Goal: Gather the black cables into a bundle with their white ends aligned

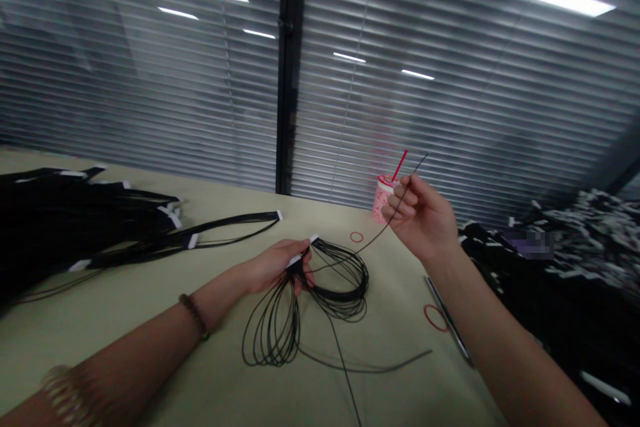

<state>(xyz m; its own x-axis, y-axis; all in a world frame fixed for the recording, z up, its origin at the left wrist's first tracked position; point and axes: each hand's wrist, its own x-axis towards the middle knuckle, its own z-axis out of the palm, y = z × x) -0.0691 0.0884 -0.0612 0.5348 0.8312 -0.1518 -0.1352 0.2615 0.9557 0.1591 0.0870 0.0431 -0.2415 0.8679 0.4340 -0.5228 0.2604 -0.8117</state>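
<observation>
My left hand (275, 268) grips a bundle of thin black wires (340, 280) at its white-banded end (301, 253), and the wires hang in long loops over the table. Raised above the table, my right hand (419, 217) pinches a single black wire (385, 230) between thumb and fingers. That wire runs down to the bundle, with its tip sticking up past my fingers. A loose black strand (365, 368) lies on the table below the loops.
A heap of black wire bundles with white bands (85, 220) lies on the beige table (225, 233) at left, and another (575, 273) at right. A pink cup with a red straw (383, 199), red rubber bands (435, 317) and a slim metal tool (447, 319) lie nearby. Window blinds stand behind.
</observation>
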